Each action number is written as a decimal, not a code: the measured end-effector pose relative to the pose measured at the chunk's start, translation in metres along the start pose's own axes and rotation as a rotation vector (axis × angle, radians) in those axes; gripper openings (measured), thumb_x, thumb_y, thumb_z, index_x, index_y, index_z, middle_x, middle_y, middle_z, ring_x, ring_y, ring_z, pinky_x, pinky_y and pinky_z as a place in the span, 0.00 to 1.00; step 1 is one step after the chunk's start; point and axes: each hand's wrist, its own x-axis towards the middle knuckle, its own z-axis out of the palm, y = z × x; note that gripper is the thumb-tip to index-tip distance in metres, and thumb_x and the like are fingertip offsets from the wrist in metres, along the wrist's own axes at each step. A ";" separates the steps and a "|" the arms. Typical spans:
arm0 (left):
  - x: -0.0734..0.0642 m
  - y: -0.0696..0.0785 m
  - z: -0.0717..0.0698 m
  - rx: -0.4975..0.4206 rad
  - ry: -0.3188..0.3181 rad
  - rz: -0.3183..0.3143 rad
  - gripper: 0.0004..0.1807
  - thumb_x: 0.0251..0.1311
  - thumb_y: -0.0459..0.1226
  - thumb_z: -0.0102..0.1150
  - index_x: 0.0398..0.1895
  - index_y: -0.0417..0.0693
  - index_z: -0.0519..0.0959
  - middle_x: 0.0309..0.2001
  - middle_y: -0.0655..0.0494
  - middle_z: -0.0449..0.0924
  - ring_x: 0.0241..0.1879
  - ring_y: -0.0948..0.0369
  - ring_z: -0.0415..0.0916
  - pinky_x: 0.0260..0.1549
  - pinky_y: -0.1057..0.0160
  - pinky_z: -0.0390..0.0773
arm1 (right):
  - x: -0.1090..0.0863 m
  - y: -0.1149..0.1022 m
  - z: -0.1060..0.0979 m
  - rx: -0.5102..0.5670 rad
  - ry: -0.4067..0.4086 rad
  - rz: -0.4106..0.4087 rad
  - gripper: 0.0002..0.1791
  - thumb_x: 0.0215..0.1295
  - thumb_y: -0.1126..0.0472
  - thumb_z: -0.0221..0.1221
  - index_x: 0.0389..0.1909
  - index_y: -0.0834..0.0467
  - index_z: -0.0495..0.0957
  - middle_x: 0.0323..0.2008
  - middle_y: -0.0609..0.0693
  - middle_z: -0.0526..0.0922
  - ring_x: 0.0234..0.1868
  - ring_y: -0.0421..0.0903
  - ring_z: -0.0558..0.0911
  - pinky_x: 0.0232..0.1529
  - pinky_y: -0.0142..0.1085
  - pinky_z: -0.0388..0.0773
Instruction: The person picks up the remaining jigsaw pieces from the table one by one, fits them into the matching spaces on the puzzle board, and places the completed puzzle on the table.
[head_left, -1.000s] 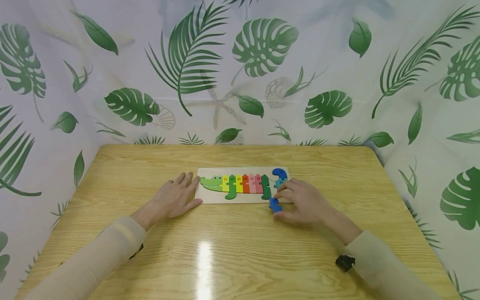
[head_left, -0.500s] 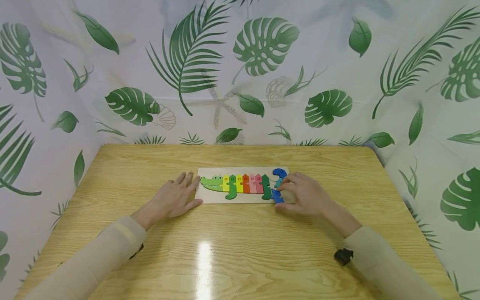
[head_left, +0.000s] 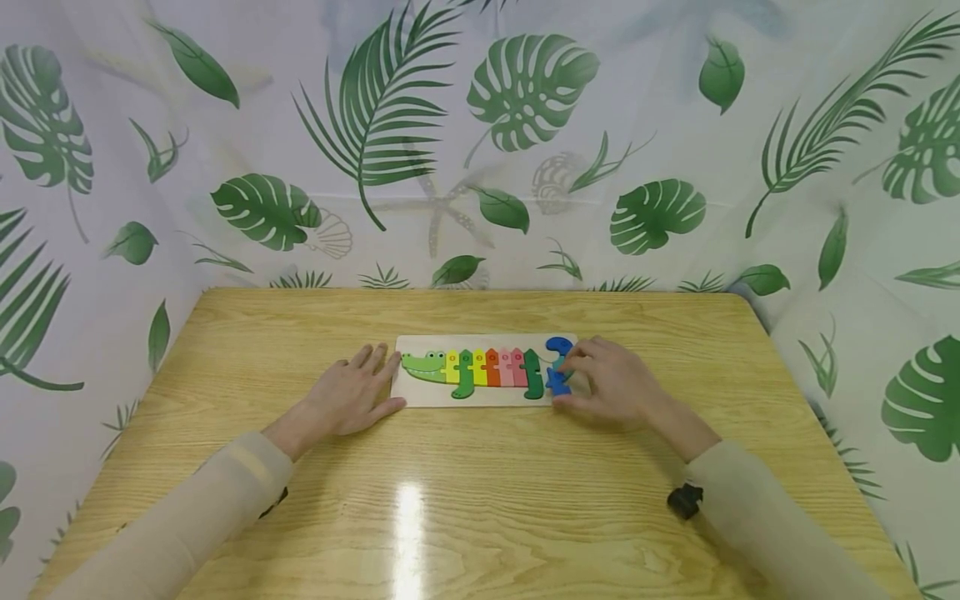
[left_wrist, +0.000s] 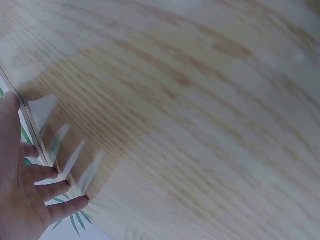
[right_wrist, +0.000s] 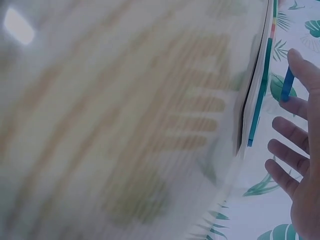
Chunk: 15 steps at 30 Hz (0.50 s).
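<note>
A pale wooden puzzle board (head_left: 431,342) lies on the table, holding a crocodile with a green head piece (head_left: 423,367) and several coloured body pieces. My left hand (head_left: 348,396) rests at the board's left end with fingers spread, touching its edge. At the other end my right hand (head_left: 615,387) pinches a blue puzzle piece (head_left: 557,382) between thumb and index finger, over the gap between the dark green leg piece (head_left: 532,375) and the tail. In the right wrist view the blue piece stands clear above the board. The fingers partly hide the blue tail piece (head_left: 558,343).
The wood-grain table (head_left: 480,492) extends around the board on all sides. A white cloth with green leaves (head_left: 450,150) hangs behind the table and along both sides. Black bands (head_left: 685,500) show near the sleeves.
My right hand has carried the blue piece up and slightly right, from the board's front edge to over the gap beside the tail. The left hand has stayed still.
</note>
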 end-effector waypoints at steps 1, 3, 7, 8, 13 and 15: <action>0.000 0.000 0.000 -0.003 -0.001 0.000 0.43 0.80 0.62 0.42 0.84 0.42 0.57 0.81 0.34 0.60 0.79 0.37 0.63 0.63 0.37 0.80 | 0.001 0.001 0.000 -0.004 -0.001 0.003 0.27 0.62 0.33 0.70 0.50 0.50 0.90 0.49 0.49 0.87 0.52 0.50 0.83 0.56 0.48 0.84; 0.000 0.000 0.000 -0.008 -0.002 -0.001 0.43 0.80 0.62 0.42 0.84 0.42 0.57 0.81 0.33 0.59 0.79 0.37 0.63 0.64 0.37 0.80 | 0.002 0.002 0.000 -0.015 0.004 0.008 0.29 0.62 0.32 0.69 0.50 0.51 0.90 0.49 0.50 0.87 0.51 0.51 0.83 0.55 0.48 0.84; 0.000 0.000 0.000 -0.008 0.005 0.000 0.43 0.80 0.62 0.42 0.84 0.41 0.58 0.81 0.33 0.60 0.79 0.37 0.63 0.63 0.37 0.80 | 0.004 0.005 0.002 -0.041 0.004 0.029 0.30 0.62 0.31 0.69 0.50 0.51 0.90 0.50 0.51 0.87 0.53 0.52 0.82 0.56 0.49 0.84; 0.000 0.000 0.000 -0.007 0.008 0.001 0.43 0.80 0.62 0.43 0.84 0.41 0.58 0.81 0.33 0.60 0.79 0.37 0.63 0.63 0.37 0.80 | 0.005 0.005 0.002 -0.042 0.003 0.032 0.31 0.62 0.31 0.69 0.50 0.52 0.90 0.50 0.52 0.87 0.53 0.53 0.82 0.57 0.50 0.84; 0.000 0.000 -0.001 -0.013 0.006 0.001 0.44 0.79 0.63 0.42 0.84 0.42 0.57 0.81 0.33 0.59 0.79 0.37 0.63 0.64 0.37 0.80 | 0.008 0.009 0.004 -0.048 -0.017 0.042 0.31 0.63 0.30 0.67 0.51 0.53 0.89 0.53 0.54 0.87 0.56 0.55 0.83 0.59 0.54 0.83; 0.001 0.000 -0.001 -0.013 0.007 0.003 0.44 0.79 0.62 0.42 0.84 0.42 0.57 0.81 0.33 0.60 0.79 0.37 0.63 0.63 0.37 0.80 | 0.009 0.010 0.005 -0.052 -0.017 0.039 0.32 0.63 0.30 0.67 0.51 0.53 0.89 0.53 0.54 0.87 0.56 0.56 0.83 0.59 0.55 0.83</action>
